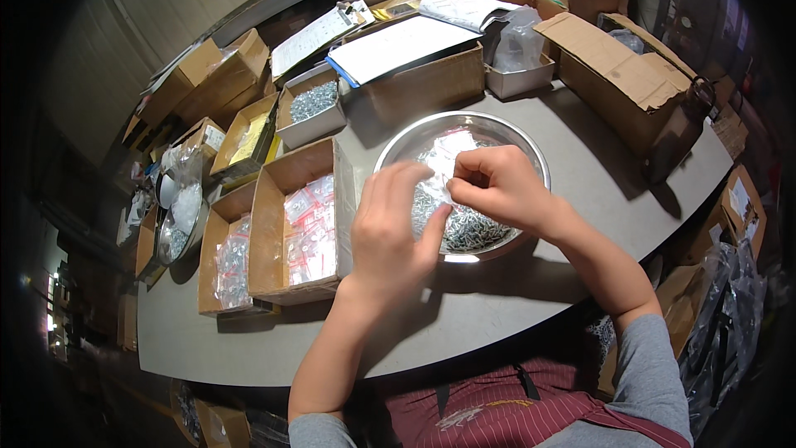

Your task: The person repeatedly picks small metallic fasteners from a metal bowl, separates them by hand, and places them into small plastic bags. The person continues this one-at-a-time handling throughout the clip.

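A round steel bowl (537, 148) holds a mass of small metal screws (477, 235) and, toward its far side, some small clear plastic bags (454, 143). Over the bowl, my right hand (506, 187) is closed in a pinch of thumb and forefinger; what sits in the pinch is too small and glare-washed to name. Close by on the left, my left hand (388, 220) has its thumb and fingers apart in a curve, slightly smeared by motion. Between the two hands lies a bright patch that looks like clear plastic.
Left of the bowl stand two cardboard boxes, one with red-edged zip bags (311, 232), one with more clear bags (233, 264). Behind are a box of screws (314, 104), papers on a carton (406, 48) and a tray with a plastic bag (520, 43). A large flapped carton (618, 66) stands far right.
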A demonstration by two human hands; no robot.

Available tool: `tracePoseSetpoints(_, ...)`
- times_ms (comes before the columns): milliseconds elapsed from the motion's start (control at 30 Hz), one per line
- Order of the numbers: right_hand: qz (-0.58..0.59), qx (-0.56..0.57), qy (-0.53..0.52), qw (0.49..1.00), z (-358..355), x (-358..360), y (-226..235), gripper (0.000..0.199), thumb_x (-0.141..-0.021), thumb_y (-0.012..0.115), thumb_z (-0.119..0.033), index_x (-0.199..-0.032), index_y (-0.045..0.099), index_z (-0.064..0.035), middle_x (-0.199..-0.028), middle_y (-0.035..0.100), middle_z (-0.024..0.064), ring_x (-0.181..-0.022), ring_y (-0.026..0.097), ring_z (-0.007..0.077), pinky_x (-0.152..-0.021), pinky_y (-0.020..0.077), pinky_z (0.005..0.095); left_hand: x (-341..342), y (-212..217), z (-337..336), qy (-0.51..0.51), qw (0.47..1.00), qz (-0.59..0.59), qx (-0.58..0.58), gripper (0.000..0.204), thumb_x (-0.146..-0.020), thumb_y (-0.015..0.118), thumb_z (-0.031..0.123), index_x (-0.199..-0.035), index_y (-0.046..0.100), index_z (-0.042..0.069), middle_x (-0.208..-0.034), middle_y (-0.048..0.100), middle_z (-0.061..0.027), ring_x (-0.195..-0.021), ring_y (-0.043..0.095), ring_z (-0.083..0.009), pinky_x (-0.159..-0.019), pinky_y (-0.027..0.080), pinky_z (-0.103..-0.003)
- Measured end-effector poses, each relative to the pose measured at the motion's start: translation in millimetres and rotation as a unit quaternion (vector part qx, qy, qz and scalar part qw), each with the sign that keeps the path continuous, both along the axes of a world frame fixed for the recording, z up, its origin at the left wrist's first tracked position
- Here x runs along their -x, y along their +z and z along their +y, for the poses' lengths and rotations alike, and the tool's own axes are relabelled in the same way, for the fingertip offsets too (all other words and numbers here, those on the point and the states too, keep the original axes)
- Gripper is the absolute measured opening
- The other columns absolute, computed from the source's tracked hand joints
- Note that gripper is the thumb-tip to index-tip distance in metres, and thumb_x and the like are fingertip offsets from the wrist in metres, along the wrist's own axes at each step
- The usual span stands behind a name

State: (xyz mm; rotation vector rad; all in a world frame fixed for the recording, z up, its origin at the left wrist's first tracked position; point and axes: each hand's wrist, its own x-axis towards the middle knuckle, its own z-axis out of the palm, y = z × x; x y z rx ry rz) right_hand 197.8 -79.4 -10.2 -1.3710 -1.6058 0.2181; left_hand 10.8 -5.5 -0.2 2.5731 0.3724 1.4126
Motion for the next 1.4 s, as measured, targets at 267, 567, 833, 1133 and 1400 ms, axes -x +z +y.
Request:
tracePoseSetpoints(267,0.181,0.167,0.096,0.964,0.3,-3.2,5.8,0.027,-0.096,0.068,-0.018,-0.076,0.064,-0.0009,-0.066,0.059,-0.0016,-0.058,0.052,0.0031,-0.051,0.0395,0.0227,3.5,-8.7,7.0,-0.016,0.998,0.055,-0.027,0.033,-0.080,0.082,0.010,-0.111,0.070,0.001,-0.107,0.072,-0.0157,-0.099,0.069,-0.0351,-0.087,0.055,-0.042)
tracePoseSetpoints(567,-0.237,0.339,0.092,0.906,-2.5,-31.2,-4.6,0.038,-0.088,0.078,-0.035,-0.088,0.070,0.0016,-0.076,0.070,0.0171,-0.073,0.067,0.0343,-0.070,0.0523,0.0434,0.7,-16.6,9.4,-0.019,0.996,0.053,0.070,0.032,-0.083,0.082,0.015,-0.110,0.070,0.002,-0.104,0.073,-0.0168,-0.097,0.069,-0.0352,-0.086,0.055,-0.043)
tracePoseSetpoints(833,-0.082,0.307,0.155,0.935,1.1,-39.9,5.5,0.013,-0.084,0.073,-0.007,-0.095,0.072,-0.0007,-0.078,0.070,0.0083,-0.070,0.066,0.0175,-0.068,0.0522,0.0326,0.0,-22.0,9.1,-0.048,0.976,0.070,0.199,0.035,-0.085,0.082,0.017,-0.112,0.068,0.001,-0.104,0.074,-0.0182,-0.097,0.072,-0.0344,-0.085,0.056,-0.042)
tracePoseSetpoints(1133,0.234,0.245,0.248,0.908,1.3,-44.9,24.6,0.021,-0.087,0.073,-0.002,-0.107,0.074,0.0045,-0.097,0.073,0.0078,-0.090,0.068,0.0161,-0.085,0.0552,0.0322,-1.0,-16.4,-1.4,-0.103,0.927,0.097,0.348,0.044,-0.086,0.082,0.018,-0.121,0.065,-0.002,-0.107,0.074,-0.0172,-0.102,0.073,-0.0254,-0.090,0.055,-0.037)
tracePoseSetpoints(1400,0.064,0.085,0.234,0.967,-8.1,-33.0,28.6,0.031,-0.085,0.073,0.007,-0.115,0.071,0.0030,-0.106,0.073,0.0102,-0.096,0.071,0.0166,-0.089,0.0586,0.0307,-0.4,-13.9,-3.3,-0.151,0.881,0.082,0.441,0.050,-0.086,0.083,0.013,-0.128,0.063,-0.004,-0.115,0.071,-0.0102,-0.108,0.067,-0.0166,-0.097,0.053,-0.032)
